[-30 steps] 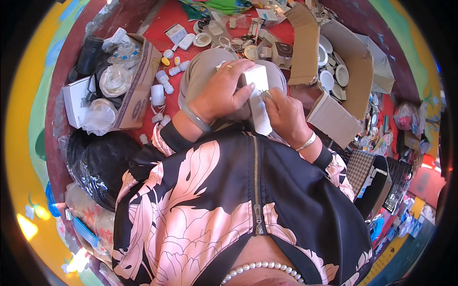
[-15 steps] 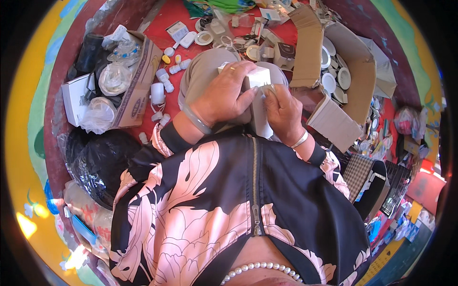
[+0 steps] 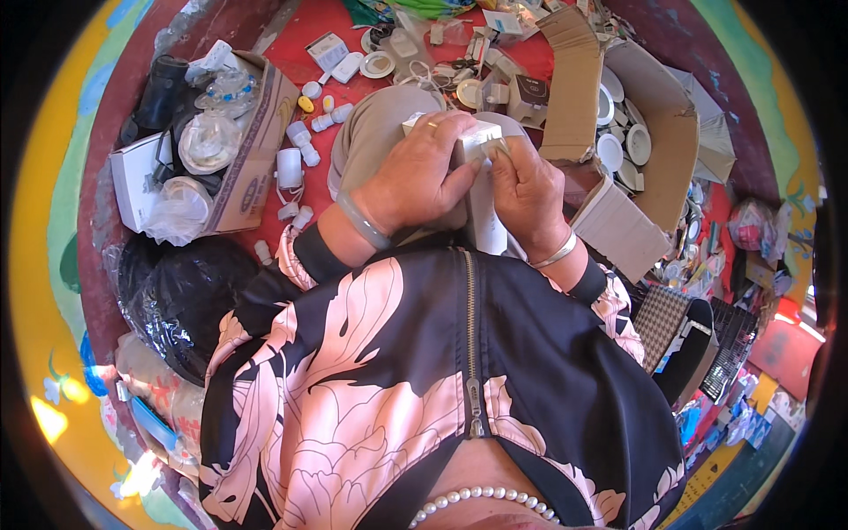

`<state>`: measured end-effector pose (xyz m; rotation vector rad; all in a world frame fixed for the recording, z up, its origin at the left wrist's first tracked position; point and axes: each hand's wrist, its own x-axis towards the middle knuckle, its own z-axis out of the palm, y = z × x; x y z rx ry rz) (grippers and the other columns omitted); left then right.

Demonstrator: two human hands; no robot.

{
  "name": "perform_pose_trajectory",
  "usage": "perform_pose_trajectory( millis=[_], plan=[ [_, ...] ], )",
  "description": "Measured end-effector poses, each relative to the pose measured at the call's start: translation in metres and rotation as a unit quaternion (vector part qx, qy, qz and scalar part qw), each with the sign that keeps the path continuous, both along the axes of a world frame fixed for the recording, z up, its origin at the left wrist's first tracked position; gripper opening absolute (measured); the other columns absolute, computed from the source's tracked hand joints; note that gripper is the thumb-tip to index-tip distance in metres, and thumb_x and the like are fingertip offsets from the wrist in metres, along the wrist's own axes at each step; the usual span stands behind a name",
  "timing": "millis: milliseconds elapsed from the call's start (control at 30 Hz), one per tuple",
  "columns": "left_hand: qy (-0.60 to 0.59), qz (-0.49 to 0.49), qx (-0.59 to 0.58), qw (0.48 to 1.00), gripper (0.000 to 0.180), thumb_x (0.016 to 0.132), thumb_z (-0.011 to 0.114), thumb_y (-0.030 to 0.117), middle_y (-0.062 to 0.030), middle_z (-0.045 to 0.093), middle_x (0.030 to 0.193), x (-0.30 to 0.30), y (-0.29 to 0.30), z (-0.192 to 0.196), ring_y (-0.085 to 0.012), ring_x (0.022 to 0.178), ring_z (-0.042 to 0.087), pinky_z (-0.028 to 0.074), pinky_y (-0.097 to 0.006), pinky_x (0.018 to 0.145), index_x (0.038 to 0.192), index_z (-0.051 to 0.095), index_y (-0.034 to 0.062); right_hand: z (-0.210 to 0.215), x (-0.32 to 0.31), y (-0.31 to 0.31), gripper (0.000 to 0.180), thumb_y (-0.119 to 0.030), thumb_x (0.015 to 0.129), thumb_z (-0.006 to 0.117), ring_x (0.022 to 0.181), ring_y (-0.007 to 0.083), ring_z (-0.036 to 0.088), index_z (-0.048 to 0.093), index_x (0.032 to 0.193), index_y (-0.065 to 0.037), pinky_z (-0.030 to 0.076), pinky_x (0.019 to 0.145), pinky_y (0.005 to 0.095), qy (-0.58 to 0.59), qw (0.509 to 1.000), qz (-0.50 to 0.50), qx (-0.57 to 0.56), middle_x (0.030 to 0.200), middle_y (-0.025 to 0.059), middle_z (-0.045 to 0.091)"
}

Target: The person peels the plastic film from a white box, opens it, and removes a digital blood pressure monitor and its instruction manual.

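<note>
A white box [image 3: 483,208] rests upright against my lap, between my two hands. My left hand [image 3: 415,177] lies over its upper left side, with the fingers wrapped across the top and the thumb on the near face. At its upper right corner, my right hand [image 3: 527,196] is closed in a pinch by the box's edge. A thin pale bit shows above those fingertips, but I cannot make out whether it is a flap or a separate piece. Grey trousers [image 3: 380,132] cover the knees behind the box.
On the left stands a carton [image 3: 265,155] of bagged lamp parts, with a black plastic bag [image 3: 177,300] nearer me. An open carton [image 3: 649,159] of round white lights stands on the right. White fittings [image 3: 300,137] and a small box [image 3: 528,97] lie on the red cloth [image 3: 287,53].
My right hand has shifted slightly at the box's upper corner, its fingers turning a little. The box tilts slightly differently, and my left hand keeps its hold.
</note>
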<state>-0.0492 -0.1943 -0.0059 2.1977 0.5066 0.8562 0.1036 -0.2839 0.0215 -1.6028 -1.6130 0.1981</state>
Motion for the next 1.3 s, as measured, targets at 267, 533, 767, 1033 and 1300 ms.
perform_pose_trajectory(
  millis=[267,533,767,1033,1300],
  plan=[
    [-0.014,0.005,0.001,1.0,0.052,0.082,0.062,0.013,-0.022,0.051,0.126,-0.002,-0.001,-0.002,-0.0398,0.117,0.048,0.036,-0.043,0.103,0.128,0.042,-0.0005,0.009,-0.008,0.013,0.008,-0.007,0.085,0.059,0.057,0.0376,0.059,0.051,0.085,-0.006,0.045,0.049,0.0439,-0.027,0.999,-0.019,0.006,0.061,0.0162,0.057],
    [-0.04,0.011,0.021,0.999,0.05,0.08,0.063,0.018,-0.0236,0.053,0.119,-0.001,0.0,-0.005,-0.0409,0.112,0.05,0.04,-0.044,0.098,0.122,0.043,-0.0011,0.018,-0.02,0.014,0.012,-0.007,0.081,0.06,0.054,0.0312,0.06,0.048,0.08,-0.008,0.045,0.046,0.0408,-0.166,0.985,-0.03,0.035,0.06,0.0128,0.057],
    [-0.019,0.004,-0.017,1.0,0.049,0.083,0.063,0.019,-0.021,0.051,0.126,-0.008,-0.001,0.0,-0.0386,0.118,0.048,0.037,-0.042,0.102,0.125,0.045,-0.0001,0.022,-0.012,0.032,0.009,-0.008,0.085,0.06,0.057,0.0334,0.059,0.051,0.083,-0.006,0.046,0.049,0.0404,-0.066,0.995,-0.049,0.048,0.062,0.0131,0.056],
    [-0.028,0.025,-0.039,0.999,0.049,0.083,0.065,0.021,-0.0207,0.054,0.123,-0.006,-0.002,-0.001,-0.0375,0.116,0.051,0.038,-0.041,0.101,0.122,0.047,-0.0012,0.02,-0.007,-0.007,0.007,-0.006,0.087,0.059,0.058,0.0371,0.059,0.055,0.092,-0.003,0.045,0.051,0.0421,0.004,0.999,0.03,-0.021,0.065,0.0171,0.057],
    [-0.043,0.03,-0.006,0.999,0.048,0.081,0.066,0.016,-0.0211,0.054,0.123,-0.002,-0.002,-0.003,-0.038,0.114,0.053,0.04,-0.041,0.1,0.122,0.047,-0.001,0.025,-0.015,0.005,0.01,-0.004,0.084,0.058,0.057,0.0391,0.059,0.048,0.084,-0.005,0.045,0.049,0.0454,-0.073,0.997,-0.004,-0.028,0.064,0.0185,0.058]
  ],
)
